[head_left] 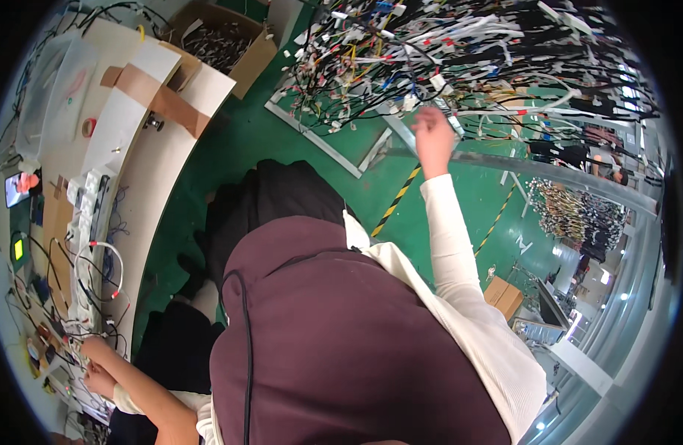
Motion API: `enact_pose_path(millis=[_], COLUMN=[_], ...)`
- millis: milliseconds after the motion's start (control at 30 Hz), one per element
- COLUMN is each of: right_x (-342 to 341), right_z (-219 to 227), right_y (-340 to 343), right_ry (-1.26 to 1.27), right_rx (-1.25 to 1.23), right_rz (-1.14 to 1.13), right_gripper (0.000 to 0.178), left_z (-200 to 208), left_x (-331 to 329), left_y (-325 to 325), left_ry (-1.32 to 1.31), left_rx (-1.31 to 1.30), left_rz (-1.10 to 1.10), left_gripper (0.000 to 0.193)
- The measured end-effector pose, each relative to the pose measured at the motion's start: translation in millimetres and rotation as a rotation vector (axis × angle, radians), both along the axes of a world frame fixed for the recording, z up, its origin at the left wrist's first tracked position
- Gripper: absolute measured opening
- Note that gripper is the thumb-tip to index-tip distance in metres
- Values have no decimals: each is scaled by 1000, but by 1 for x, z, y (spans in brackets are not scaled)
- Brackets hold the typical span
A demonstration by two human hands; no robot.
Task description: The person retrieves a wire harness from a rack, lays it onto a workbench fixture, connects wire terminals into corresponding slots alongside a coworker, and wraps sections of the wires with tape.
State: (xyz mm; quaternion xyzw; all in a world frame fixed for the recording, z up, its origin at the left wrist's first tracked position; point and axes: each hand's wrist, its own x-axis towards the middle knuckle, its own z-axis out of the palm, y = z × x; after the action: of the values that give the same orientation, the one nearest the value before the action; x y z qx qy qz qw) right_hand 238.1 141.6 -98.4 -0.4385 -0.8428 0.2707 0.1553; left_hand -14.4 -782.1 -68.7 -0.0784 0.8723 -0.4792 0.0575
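Note:
My right hand (434,137) is raised at the near edge of a dense mass of hanging wire harnesses (430,44). Its fingers are loosely bent and slightly blurred, with nothing clearly held. White connectors and a metal rack bar (497,161) are beside it. At the lower left, two hands come together over thin cables on a bench (152,167). One upper hand (97,348) belongs to a bare forearm; the lower hand (98,380) has a white cuff. A seated co-worker in black is close by, so I cannot tell whether either hand is my left.
Along the bench stand a white power strip (89,215), a clear plastic bin (48,104) and a tape roll (88,127). A cardboard box (241,74) full of parts stands beyond. More harnesses (575,215) hang at the right, and striped tape (397,200) marks the green floor.

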Motion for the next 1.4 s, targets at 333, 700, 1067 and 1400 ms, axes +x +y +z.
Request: enact_pose_path(millis=[333, 700, 1067, 1400], right_x=[7, -118, -169, -173], right_z=[-176, -263, -241, -237], right_y=[-33, -35, -75, -64], right_ry=[-680, -409, -357, -718], right_rx=[-126, 368, -31, -181], right_rz=[472, 774, 585, 782], right_gripper=[22, 12, 19, 19], left_z=[58, 50, 7, -2], left_x=[66, 68, 134, 128], left_y=[-1, -28, -57, -15], left_ry=[-278, -467, 927, 1054], left_rx=[64, 225, 1111, 1166], left_rz=[-110, -151, -80, 95], left_gripper=[21, 21, 32, 29])
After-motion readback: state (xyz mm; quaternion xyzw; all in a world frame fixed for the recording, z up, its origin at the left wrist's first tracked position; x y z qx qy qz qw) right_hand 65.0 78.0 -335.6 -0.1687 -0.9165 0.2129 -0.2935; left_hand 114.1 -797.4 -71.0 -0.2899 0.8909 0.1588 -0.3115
